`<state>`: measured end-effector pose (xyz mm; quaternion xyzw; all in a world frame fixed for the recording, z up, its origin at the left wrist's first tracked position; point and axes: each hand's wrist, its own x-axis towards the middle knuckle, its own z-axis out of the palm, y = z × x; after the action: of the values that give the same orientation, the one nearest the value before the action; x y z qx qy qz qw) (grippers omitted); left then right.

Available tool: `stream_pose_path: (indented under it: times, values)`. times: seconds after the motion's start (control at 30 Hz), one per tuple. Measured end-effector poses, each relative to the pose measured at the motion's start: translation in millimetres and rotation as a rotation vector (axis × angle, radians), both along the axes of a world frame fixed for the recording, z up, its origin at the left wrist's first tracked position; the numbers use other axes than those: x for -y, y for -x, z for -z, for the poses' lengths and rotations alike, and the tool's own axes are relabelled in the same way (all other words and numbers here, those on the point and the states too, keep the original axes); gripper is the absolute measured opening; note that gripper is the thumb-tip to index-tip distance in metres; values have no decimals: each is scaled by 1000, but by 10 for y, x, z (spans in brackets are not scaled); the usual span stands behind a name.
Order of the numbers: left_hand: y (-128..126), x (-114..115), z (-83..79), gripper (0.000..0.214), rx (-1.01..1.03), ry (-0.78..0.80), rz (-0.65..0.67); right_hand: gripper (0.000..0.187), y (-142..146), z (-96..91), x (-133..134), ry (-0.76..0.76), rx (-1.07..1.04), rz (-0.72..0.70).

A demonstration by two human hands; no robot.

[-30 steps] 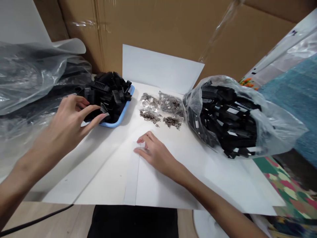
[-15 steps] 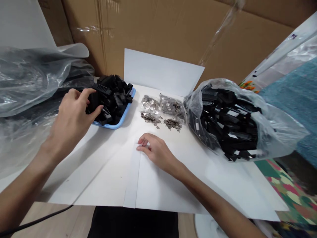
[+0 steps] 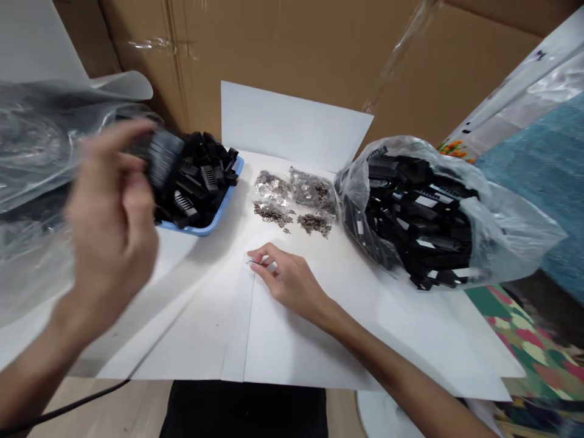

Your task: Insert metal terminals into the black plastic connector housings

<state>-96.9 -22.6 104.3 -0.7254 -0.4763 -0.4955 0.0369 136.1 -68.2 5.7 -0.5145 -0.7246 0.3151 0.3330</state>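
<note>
My left hand (image 3: 112, 219), blurred by motion, is raised at the left with its fingers closed on a black clipper guard comb (image 3: 164, 159). Just behind it, a blue basket (image 3: 213, 226) is heaped with more black combs (image 3: 201, 182). Over the white table, my right hand (image 3: 292, 280) pinches a small thin metal clip (image 3: 250, 262) between thumb and fingertips; its tip sticks out to the left. Two small piles of metal clips, a left pile (image 3: 272, 214) and a right pile (image 3: 314, 224), lie beyond that hand.
Two clear bags of metal parts, one left (image 3: 272, 184) and one right (image 3: 311, 187), sit behind the piles. A large plastic bag (image 3: 497, 237) of black combs stands at the right. Plastic sheeting (image 3: 36, 140) bulges at the left. A cardboard wall (image 3: 292, 48) closes the back.
My left hand has come up from the basket toward me, now with a comb in it. My right hand has barely moved; the clip's tip now shows.
</note>
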Motion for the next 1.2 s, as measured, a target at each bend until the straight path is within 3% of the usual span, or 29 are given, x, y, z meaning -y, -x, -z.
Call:
stream_pose_path:
  times: [0.07, 0.13, 0.27, 0.37, 0.5, 0.63, 0.73, 0.87, 0.97, 1.2]
  values:
    - [-268, 62, 195, 45, 112, 260, 406, 5, -1, 6, -15, 34, -27, -3]
    - [-536, 42, 456, 40, 251, 595, 623, 3, -12, 18, -16, 26, -84, 9]
    - [-802, -80, 903, 36, 395, 904, 647, 3, -135, -40, 90, -88, -84, 4]
    - [-766, -109, 983, 45, 307, 1012, 724, 4, -324, -153, 198, -64, -41, -49]
    - [-672, -130, 939, 45, 70, 1018, 818, 11, -570, -213, 214, -155, 0, 18]
    - [-644, -168, 1009, 33, -55, 854, 897, 13, -701, -122, 138, -261, 6, 106]
    - [-651, -187, 1056, 31, -74, 786, 894, 21, -739, -53, 86, -160, -51, 114]
    - [-676, -203, 1035, 23, -68, 808, 854, 27, -741, -40, 42, -7, -146, 98]
    - [-695, -198, 1022, 19, -15, 823, 832, 25, -702, -55, 36, 25, -178, 105]
    - [-713, -167, 1038, 35, 86, 915, 778, 28, -595, -38, 16, 56, -191, 143]
